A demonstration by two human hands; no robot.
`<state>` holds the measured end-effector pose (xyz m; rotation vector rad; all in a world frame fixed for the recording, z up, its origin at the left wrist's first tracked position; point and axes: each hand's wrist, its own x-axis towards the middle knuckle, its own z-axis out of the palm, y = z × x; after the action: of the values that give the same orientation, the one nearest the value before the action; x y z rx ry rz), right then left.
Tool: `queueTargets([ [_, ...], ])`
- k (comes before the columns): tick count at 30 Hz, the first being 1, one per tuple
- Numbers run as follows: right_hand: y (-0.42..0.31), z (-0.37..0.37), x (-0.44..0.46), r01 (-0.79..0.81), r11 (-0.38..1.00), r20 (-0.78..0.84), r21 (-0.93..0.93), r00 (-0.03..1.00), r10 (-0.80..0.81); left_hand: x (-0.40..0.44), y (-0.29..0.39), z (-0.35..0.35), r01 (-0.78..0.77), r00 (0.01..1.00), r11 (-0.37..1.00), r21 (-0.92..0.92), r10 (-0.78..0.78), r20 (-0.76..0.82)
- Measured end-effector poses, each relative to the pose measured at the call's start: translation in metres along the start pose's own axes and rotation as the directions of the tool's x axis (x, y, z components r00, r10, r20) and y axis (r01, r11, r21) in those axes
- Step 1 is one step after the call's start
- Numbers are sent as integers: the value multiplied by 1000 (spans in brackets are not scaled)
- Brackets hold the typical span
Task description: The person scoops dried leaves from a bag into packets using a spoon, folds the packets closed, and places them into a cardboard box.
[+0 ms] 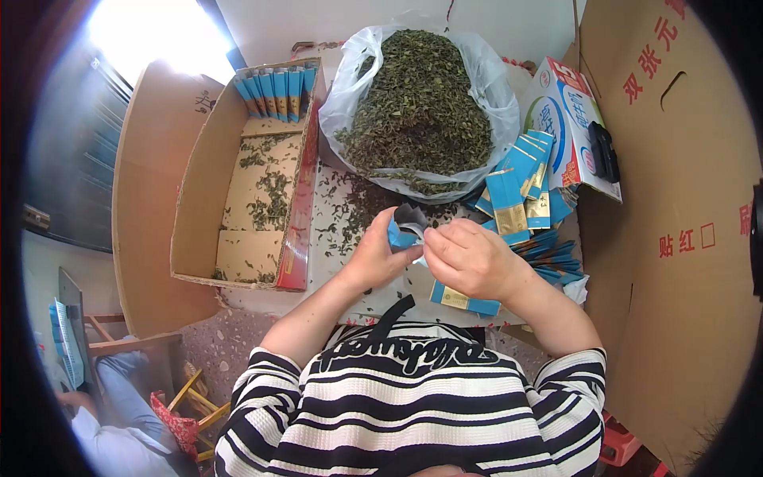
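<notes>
A small blue packet, its silvery inside showing at the top, is held in front of the bag of leaves. My left hand is wrapped round the packet from the left. At the packet's right edge, my right hand has its fingers pinched together on the rim. Dried green leaves are heaped in a clear plastic bag just beyond both hands. Blue and gold packets lie in a pile to the right, and one more packet lies below my right hand.
An open cardboard box on the left holds several upright packets and scattered leaves. A milk carton box stands at the back right, beside a large cardboard sheet. Another person's leg shows at the lower left.
</notes>
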<state>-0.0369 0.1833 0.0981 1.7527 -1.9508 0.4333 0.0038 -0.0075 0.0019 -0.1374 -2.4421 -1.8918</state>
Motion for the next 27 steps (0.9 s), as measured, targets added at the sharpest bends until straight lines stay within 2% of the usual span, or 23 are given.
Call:
queueTargets([
  [1, -1, 1, 0, 0, 1000, -1, 1, 1000, 0, -1, 2, 0, 1, 1000, 1000, 1, -1, 0],
  [3, -4, 2, 1, 26, 999, -13, -27, 1000, -26, -2, 5, -1, 17, 1000, 984, 176, -15, -16],
  [4, -5, 2, 1, 25, 999, -13, -27, 1000, -25, -3, 7, 0, 18, 1000, 984, 176, -15, -16],
  [6, -9, 2, 2, 27, 999, 30, -36, 999, -26, -5, 9, 1, -112, 985, 935, 336, 149, -87],
  [10, -13, 3, 5, 33, 999, -2, -43, 999, -33, -6, 2, 5, -54, 990, 967, 248, 84, -113],
  [12, -13, 0, 4, 21, 999, 18, -39, 1000, -20, -7, -4, 4, -149, 981, 963, 226, 172, -87],
  [16, -14, -15, 5, 0, 1000, -16, -19, 1000, 0, -9, -6, 0, -129, 984, 972, 199, 151, -99],
  [19, -16, -22, -1, -47, 999, -48, -22, 998, 46, -13, -11, -2, -173, 968, 966, 193, 203, -149],
  [21, -19, -21, -10, -194, 981, -157, 3, 969, 192, -16, -20, -3, -193, 964, 966, 170, 218, -149],
  [22, -22, -22, -14, -193, 981, -157, 4, 969, 191, -19, -21, -6, -192, 964, 966, 171, 218, -150],
  [24, -32, -22, -25, -358, 931, -274, 66, 891, 362, -27, -21, -10, -335, 916, 927, 168, 363, -174],
  [25, -37, -18, -30, -357, 931, -274, 70, 891, 362, -28, -25, -12, -332, 916, 928, 170, 359, -176],
  [27, -47, -9, -40, -526, 827, -346, 201, 752, 562, -29, -33, -13, -231, 950, 939, 256, 274, -151],
])
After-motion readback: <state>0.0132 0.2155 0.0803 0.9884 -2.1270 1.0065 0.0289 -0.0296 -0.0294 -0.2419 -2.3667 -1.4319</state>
